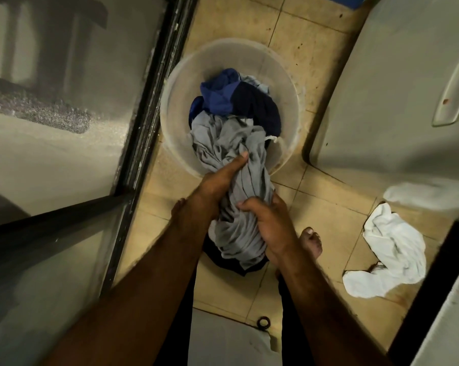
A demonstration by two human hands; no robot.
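Observation:
A twisted grey garment (239, 196) stretches from a translucent plastic bucket (175, 101) on the tiled floor up toward me. My left hand (217, 180) grips the cloth near the bucket's near rim, thumb laid along it. My right hand (270, 225) grips the same cloth lower down, closer to my body. Blue (220, 91) and dark navy (260, 107) clothes lie in the bucket behind the grey one. The garment's far end rests on that pile.
A dark-framed glass door (149, 107) runs along the left. A grey appliance with a handle (455, 85) stands at the right. A white cloth (392, 249) lies on the tan tiles at right. My bare feet (312, 241) stand beside the bucket.

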